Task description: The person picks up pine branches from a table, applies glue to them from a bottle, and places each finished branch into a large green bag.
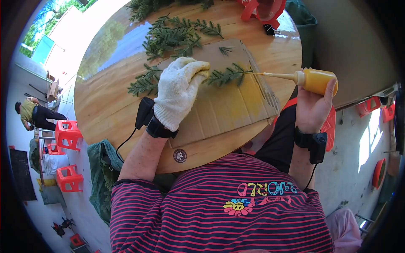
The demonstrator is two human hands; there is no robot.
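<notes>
My left hand (182,90), in a white knit glove with yellow stains, is closed on a green conifer sprig (226,76) above a cardboard sheet (218,110). Bare, my right hand (313,101) grips a squeeze bottle (318,82) of yellow-orange liquid. The bottle lies sideways, its long thin nozzle pointing left, and the tip is at the right end of the sprig. Yellow stains mark the cardboard. A small loose piece of needles (226,50) rests near the cardboard's far edge. Another sprig (144,83) lies just left of the glove.
The round wooden table (104,107) bears a pile of conifer sprigs (171,36) beyond the cardboard. A red bag (267,12) and a black binder clip (269,29) are at the far right. Red stools (67,135) and a person (36,114) are off to the left.
</notes>
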